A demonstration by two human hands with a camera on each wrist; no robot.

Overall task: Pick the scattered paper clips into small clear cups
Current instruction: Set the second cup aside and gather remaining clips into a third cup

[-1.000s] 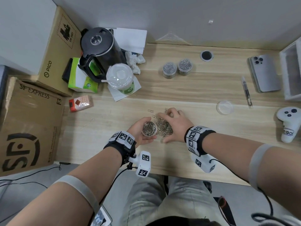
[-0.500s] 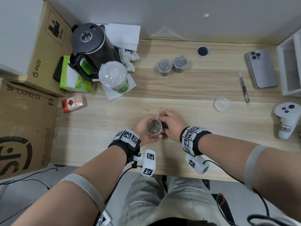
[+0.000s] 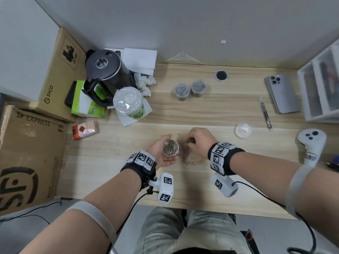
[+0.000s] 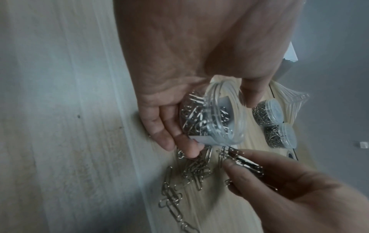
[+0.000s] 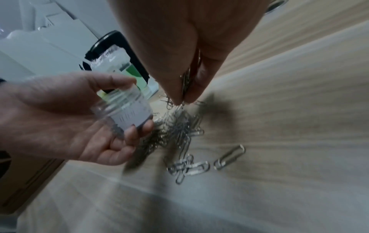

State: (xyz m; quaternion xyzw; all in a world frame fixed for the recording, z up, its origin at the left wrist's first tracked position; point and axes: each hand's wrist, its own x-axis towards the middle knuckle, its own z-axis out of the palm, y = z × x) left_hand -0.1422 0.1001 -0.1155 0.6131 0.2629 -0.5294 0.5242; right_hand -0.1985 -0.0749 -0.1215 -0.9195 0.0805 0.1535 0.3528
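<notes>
My left hand (image 3: 161,153) grips a small clear cup (image 3: 171,147) partly filled with paper clips, held just above the wooden table (image 3: 201,114). The same cup (image 4: 217,116) shows in the left wrist view and again (image 5: 127,112) in the right wrist view, with a white label on its side. My right hand (image 3: 199,142) pinches a bunch of paper clips (image 5: 186,82) between thumb and fingers, right beside the cup. A loose pile of paper clips (image 3: 190,156) lies on the table under and between the hands, with the pile (image 5: 179,135) spreading toward me.
Two filled, lidded clear cups (image 3: 190,89) stand at the back middle. A loose clear lid (image 3: 243,130) lies right of my hands, near a pen (image 3: 265,113), a phone (image 3: 282,93) and a white controller (image 3: 311,145). A black kettle (image 3: 107,74) and a lidded drink cup (image 3: 128,103) crowd the left.
My right hand has lifted off the pile with a pinch of clips and now sits beside the cup. The left hand still holds the cup in about the same spot.
</notes>
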